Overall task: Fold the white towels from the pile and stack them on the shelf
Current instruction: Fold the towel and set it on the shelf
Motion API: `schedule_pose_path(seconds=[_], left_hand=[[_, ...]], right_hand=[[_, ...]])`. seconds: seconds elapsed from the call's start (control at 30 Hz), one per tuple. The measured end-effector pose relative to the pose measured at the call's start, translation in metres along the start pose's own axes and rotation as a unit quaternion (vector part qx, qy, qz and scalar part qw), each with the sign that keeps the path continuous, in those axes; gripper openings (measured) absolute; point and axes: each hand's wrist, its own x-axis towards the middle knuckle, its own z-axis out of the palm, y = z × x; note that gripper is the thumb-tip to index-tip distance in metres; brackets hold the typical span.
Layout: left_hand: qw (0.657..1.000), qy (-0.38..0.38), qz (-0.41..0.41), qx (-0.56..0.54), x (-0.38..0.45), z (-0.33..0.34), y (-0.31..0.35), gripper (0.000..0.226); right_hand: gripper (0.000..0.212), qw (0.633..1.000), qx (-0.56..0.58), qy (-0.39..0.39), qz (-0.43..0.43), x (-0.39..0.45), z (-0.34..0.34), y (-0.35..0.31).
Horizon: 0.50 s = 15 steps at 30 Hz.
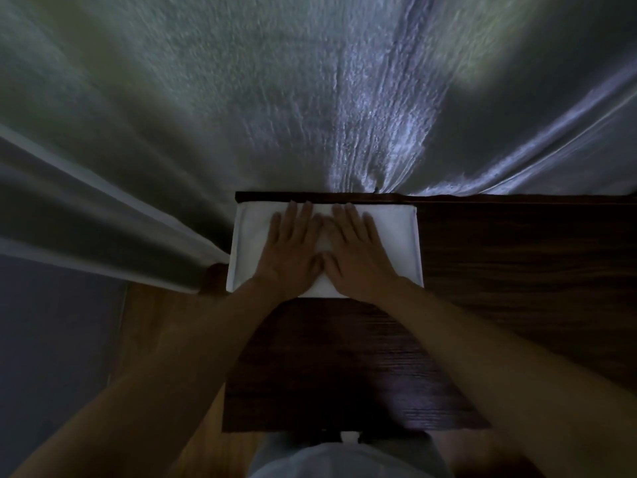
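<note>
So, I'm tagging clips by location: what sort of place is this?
Probably a dim bedroom or hotel room: a folded white towel on a dark wood-grain surface, pale curtain-like fabric behind, and a wooden floor.

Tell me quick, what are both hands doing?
Left hand: open, fingers straight, pressing flat on the folded white towel.
Right hand: open, pressing flat on the same towel.

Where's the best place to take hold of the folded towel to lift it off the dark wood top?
Probably by its two short side edges, left and right. The folded towel lies flat with its far edge near the curtain, and the left hand and right hand press flat on its middle. Slide each outward and curl fingers under an edge.
</note>
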Motion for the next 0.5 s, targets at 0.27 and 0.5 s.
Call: schedule_pose_path(seconds=[0.27, 0.5], left_hand=[[0.995, -0.015, -0.09, -0.03, -0.008, 0.003, -0.048, 0.106], [0.994, 0.007, -0.092, -0.056, -0.011, 0.004, -0.048, 0.103]], right_hand=[[0.075, 0.997, -0.053, 0.036, 0.053, -0.017, 0.005, 0.053], [0.075, 0.997, -0.034, 0.032, 0.055, -0.019, 0.005, 0.063]])
